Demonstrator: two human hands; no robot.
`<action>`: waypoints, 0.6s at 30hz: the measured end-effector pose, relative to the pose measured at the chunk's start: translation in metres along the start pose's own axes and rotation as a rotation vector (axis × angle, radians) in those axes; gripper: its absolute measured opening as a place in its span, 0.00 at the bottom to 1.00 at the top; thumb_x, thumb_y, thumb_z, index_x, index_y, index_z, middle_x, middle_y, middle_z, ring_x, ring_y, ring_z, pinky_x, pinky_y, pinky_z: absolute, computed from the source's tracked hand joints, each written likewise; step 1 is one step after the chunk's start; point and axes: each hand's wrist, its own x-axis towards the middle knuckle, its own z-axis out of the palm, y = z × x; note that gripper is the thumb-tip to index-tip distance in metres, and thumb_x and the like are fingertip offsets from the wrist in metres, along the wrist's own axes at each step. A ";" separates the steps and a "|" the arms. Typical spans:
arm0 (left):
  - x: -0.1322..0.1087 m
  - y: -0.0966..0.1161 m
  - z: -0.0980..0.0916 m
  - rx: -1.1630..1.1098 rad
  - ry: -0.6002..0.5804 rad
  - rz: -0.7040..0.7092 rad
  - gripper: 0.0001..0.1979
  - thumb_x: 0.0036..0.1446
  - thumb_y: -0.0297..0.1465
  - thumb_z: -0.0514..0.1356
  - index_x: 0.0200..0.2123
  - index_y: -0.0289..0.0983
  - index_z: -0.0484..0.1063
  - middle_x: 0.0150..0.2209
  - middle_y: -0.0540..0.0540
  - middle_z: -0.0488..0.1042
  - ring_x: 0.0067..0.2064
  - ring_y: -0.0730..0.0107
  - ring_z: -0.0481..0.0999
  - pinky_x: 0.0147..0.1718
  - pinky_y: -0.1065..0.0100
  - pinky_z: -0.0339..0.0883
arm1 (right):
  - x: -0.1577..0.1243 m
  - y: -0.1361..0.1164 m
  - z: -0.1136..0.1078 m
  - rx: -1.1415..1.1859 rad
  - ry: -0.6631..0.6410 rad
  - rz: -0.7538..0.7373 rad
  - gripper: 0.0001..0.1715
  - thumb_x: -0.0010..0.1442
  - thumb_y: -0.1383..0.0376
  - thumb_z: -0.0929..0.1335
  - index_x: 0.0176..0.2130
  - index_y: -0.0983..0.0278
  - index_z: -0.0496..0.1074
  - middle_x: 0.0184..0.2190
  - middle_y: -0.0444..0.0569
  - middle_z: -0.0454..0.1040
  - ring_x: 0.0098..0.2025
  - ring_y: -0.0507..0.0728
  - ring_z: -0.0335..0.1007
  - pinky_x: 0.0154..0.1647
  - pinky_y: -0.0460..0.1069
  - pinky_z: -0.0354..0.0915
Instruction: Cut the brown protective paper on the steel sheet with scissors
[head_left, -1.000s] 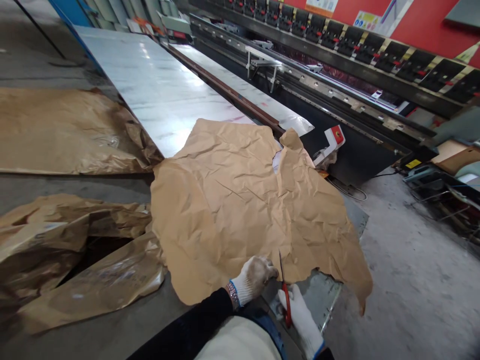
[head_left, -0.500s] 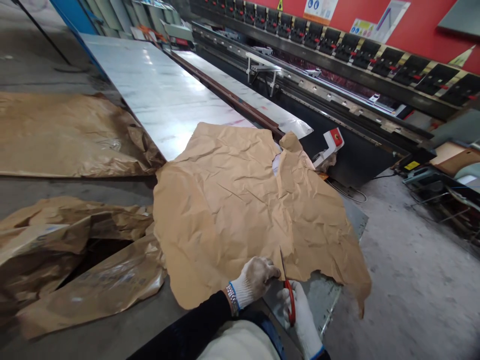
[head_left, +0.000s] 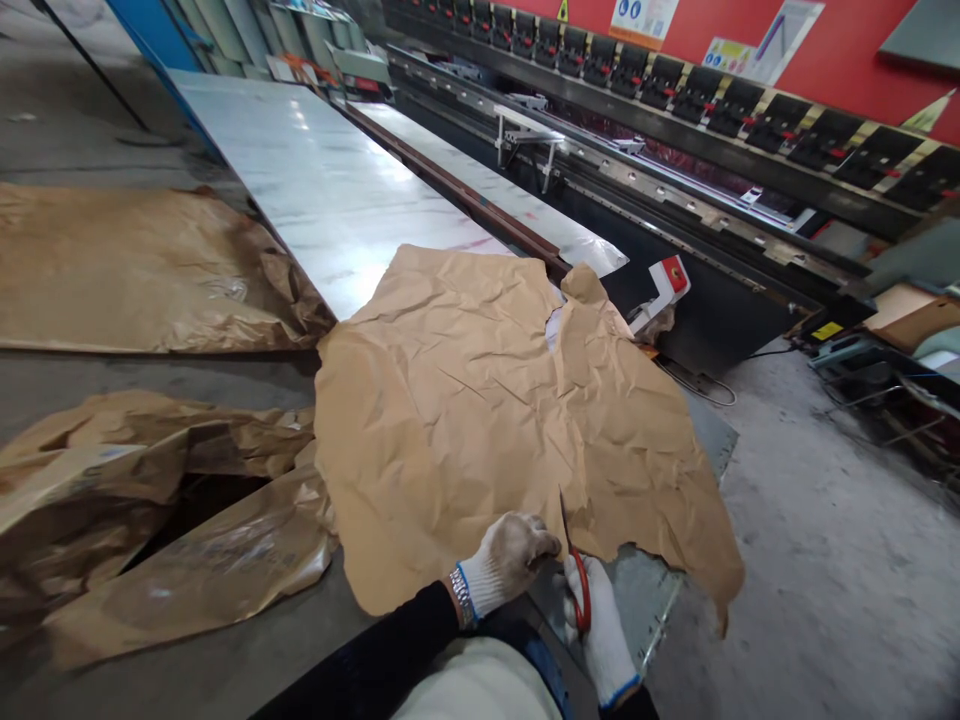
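A large crumpled sheet of brown paper (head_left: pixel 480 400) lies over the near end of a shiny metal sheet (head_left: pixel 315 170). My left hand (head_left: pixel 510 555), in a dirty white glove, pinches the paper's near edge. My right hand (head_left: pixel 600 625), also gloved, grips red-handled scissors (head_left: pixel 576 570). The blades point away from me and sit in the paper's edge, just right of my left hand.
More crumpled brown paper (head_left: pixel 135 500) and another brown sheet (head_left: pixel 127 270) lie at left. A long press brake (head_left: pixel 675 130) with a red wall runs across the back right. A white and red pedal box (head_left: pixel 664 285) stands by the machine. Concrete floor (head_left: pixel 825 560) lies at right.
My right hand and the scissors have shifted slightly right and forward along the paper's edge. My left hand keeps its hold. The view has drifted a little.
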 end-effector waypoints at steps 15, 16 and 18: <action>-0.013 0.001 -0.005 -0.048 0.044 0.066 0.17 0.56 0.23 0.62 0.44 0.47 0.84 0.37 0.50 0.84 0.39 0.66 0.80 0.36 0.67 0.64 | 0.004 0.000 0.009 0.096 0.043 -0.047 0.35 0.46 0.35 0.74 0.39 0.60 0.74 0.19 0.38 0.70 0.18 0.49 0.54 0.18 0.45 0.51; -0.013 0.001 -0.007 -0.054 0.044 0.075 0.17 0.56 0.23 0.62 0.44 0.47 0.83 0.38 0.50 0.84 0.40 0.66 0.81 0.37 0.67 0.65 | 0.004 -0.002 0.010 0.103 0.048 -0.054 0.36 0.44 0.36 0.75 0.40 0.60 0.75 0.21 0.39 0.73 0.18 0.49 0.54 0.18 0.45 0.52; -0.014 0.002 -0.011 -0.062 0.041 0.087 0.18 0.56 0.23 0.63 0.45 0.47 0.83 0.39 0.51 0.84 0.41 0.65 0.81 0.39 0.67 0.66 | 0.006 -0.006 0.011 0.075 0.041 -0.067 0.37 0.43 0.36 0.76 0.40 0.61 0.75 0.24 0.42 0.76 0.17 0.48 0.53 0.17 0.45 0.51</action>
